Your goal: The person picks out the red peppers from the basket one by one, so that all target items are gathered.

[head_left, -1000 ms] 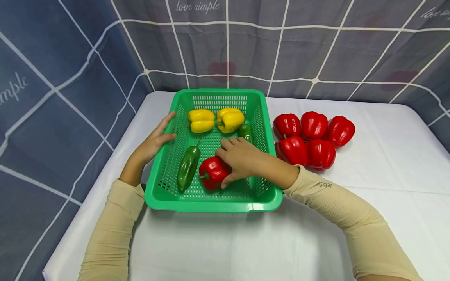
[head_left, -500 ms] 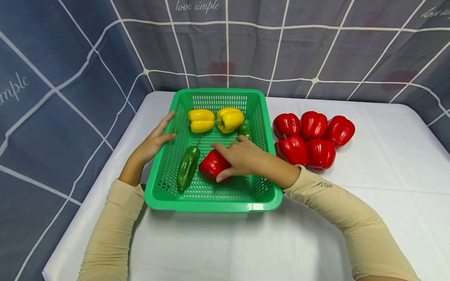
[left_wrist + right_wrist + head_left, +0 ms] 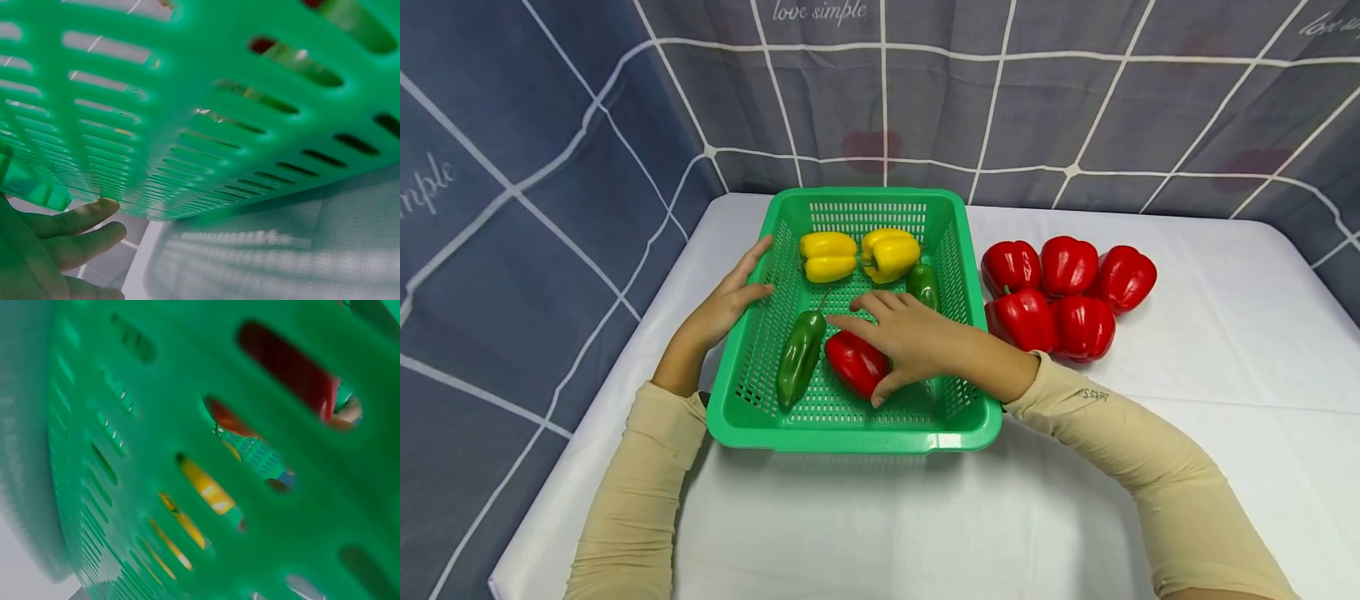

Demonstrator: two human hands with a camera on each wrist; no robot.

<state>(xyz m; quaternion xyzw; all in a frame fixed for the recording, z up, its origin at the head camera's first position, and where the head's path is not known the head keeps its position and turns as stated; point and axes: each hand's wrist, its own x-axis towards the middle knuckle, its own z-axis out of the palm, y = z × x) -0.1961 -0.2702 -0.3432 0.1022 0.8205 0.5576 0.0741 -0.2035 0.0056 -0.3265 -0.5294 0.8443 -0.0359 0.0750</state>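
In the head view, my left hand (image 3: 726,300) rests on the left rim of a green slotted basket (image 3: 855,442), thumb over the edge. Its fingers (image 3: 81,219) stretch out straight below the rim in the left wrist view. My right hand (image 3: 910,337) reaches into the basket and holds a red bell pepper (image 3: 853,362), thumb at its near right side and index finger along its far side. Left of it lies a long green pepper (image 3: 801,358). Two yellow bell peppers (image 3: 829,257) sit at the back, and a second green pepper (image 3: 923,285) is partly hidden by my right hand.
Several red bell peppers (image 3: 1067,267) lie clustered on the white-covered table (image 3: 1225,333), close to the basket's right wall. A dark checked cloth (image 3: 940,100) hangs behind the table and along its left side. The right wrist view is mostly filled by the basket wall (image 3: 156,394).
The red bell pepper in the basket has turned under my right hand, and its stem no longer shows. My right fingers have spread further left. The left hand stays on the rim.
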